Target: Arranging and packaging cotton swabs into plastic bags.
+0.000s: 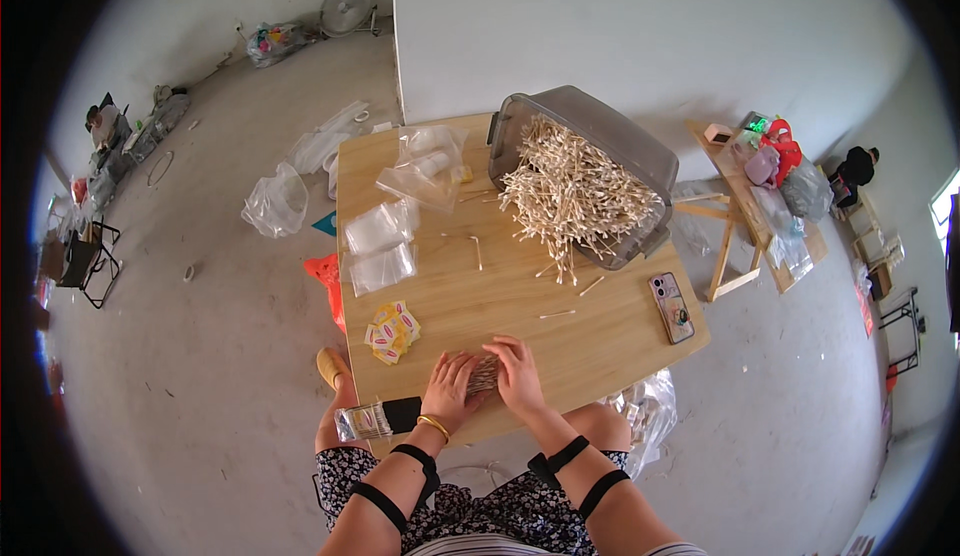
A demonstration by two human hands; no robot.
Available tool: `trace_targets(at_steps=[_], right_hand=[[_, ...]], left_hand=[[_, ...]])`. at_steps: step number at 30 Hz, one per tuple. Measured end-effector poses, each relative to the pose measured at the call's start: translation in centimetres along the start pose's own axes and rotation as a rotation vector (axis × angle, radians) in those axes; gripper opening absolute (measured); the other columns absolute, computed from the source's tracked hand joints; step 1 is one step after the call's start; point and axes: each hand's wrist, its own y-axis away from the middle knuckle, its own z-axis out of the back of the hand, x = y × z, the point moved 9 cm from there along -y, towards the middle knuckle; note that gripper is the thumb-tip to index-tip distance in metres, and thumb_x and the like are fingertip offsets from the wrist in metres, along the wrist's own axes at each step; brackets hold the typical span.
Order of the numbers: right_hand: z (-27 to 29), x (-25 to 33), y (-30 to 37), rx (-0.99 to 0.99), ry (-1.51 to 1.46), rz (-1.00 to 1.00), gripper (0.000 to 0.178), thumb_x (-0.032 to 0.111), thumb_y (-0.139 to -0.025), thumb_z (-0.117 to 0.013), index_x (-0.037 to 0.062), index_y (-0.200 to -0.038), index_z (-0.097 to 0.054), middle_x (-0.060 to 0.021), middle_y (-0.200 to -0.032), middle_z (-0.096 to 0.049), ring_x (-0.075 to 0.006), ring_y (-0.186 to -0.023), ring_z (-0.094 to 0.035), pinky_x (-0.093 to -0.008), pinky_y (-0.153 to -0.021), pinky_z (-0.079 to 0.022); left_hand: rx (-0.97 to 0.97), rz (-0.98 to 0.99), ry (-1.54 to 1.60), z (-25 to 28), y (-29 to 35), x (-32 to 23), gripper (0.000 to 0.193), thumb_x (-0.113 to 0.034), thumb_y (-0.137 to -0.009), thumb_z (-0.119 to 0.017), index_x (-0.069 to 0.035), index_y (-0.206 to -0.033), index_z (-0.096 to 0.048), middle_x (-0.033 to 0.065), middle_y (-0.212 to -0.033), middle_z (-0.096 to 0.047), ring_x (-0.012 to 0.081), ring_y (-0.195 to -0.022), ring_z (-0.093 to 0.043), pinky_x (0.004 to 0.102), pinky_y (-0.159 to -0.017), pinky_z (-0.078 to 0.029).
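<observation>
Left hand [453,388] and right hand [515,374] part-curled about cotton-swab bundle [483,375], closure unclear, counter's [600,356] six o'clock; presumably light, stiff-stemmed, slide-prone: hold mid-stem.

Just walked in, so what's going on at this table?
Someone's bare left hand and right hand cup a bundle of what look like cotton swabs near the edge of a light wooden table. A tipped grey plastic bin spills a heap of white-tipped swabs. Clear plastic bags and small yellow and white cards lie to the left.
</observation>
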Motion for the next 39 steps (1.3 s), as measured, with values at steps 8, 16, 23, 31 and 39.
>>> trace_targets(at_steps=[8, 16, 23, 31, 39], right_hand=[[3.1, -2.1, 1.2, -0.066, 0.241, 0.011, 0.021, 0.004, -0.080, -0.069, 0.0108, -0.100, -0.069, -0.0085, -0.106, -0.060, -0.0341, -0.103, -0.055, -0.0462, -0.091, -0.044], [0.6, -0.2, 0.6, 0.002, 0.141, 0.059, 0.025, 0.000, -0.081, -0.065, 0.0094, -0.103, -0.069, -0.0110, -0.107, -0.061, -0.0352, -0.105, -0.055, -0.0442, -0.090, -0.046], [-2.2, 1.6, 0.0, -0.011, -0.167, 0.019, 0.043, -0.001, -0.087, -0.047, 0.0023, -0.129, -0.057, -0.0212, -0.132, -0.054, -0.0404, -0.127, -0.050, -0.0453, -0.108, -0.043], [-0.9, 1.2, 0.0, -0.070, -0.095, -0.038, 0.041, -0.002, -0.091, -0.048, 0.0030, -0.130, -0.056, -0.0211, -0.133, -0.053, -0.0416, -0.131, -0.048, -0.0459, -0.109, -0.042], [0.0, -1.4, 1.5, -0.091, 0.123, -0.032, 0.032, 0.002, -0.092, -0.054, 0.0032, -0.123, -0.059, -0.0172, -0.129, -0.055, -0.0375, -0.131, -0.049, -0.0454, -0.109, -0.043]], left_hand=[[-0.052, 0.032, -0.073, 0.9, 0.1, -0.4, 0.062, -0.032, -0.078, -0.079, -0.010, -0.131, -0.055, 0.0100, -0.127, -0.057, 0.0351, -0.122, -0.050, 0.0484, -0.109, -0.036], [0.001, 0.031, -0.053, -0.4, 0.2, 0.3, 0.062, -0.038, -0.084, -0.074, -0.010, -0.134, -0.052, 0.0113, -0.131, -0.053, 0.0369, -0.128, -0.046, 0.0488, -0.111, -0.037], [-0.006, 0.028, 0.005, -0.7, 0.2, 0.4, 0.068, -0.024, -0.074, -0.079, -0.007, -0.133, -0.051, 0.0156, -0.132, -0.052, 0.0395, -0.129, -0.045, 0.0489, -0.111, -0.039], [-0.011, 0.069, 0.067, 0.0, 0.3, 0.8, 0.071, -0.023, -0.075, -0.081, -0.006, -0.135, -0.049, 0.0156, -0.135, -0.051, 0.0397, -0.129, -0.046, 0.0469, -0.109, -0.042], [-0.239, 0.099, 0.235, 6.6, 0.2, 0.1, 0.058, -0.020, -0.077, -0.080, -0.006, -0.127, -0.055, 0.0158, -0.125, -0.056, 0.0378, -0.117, -0.053, 0.0464, -0.103, -0.044]])
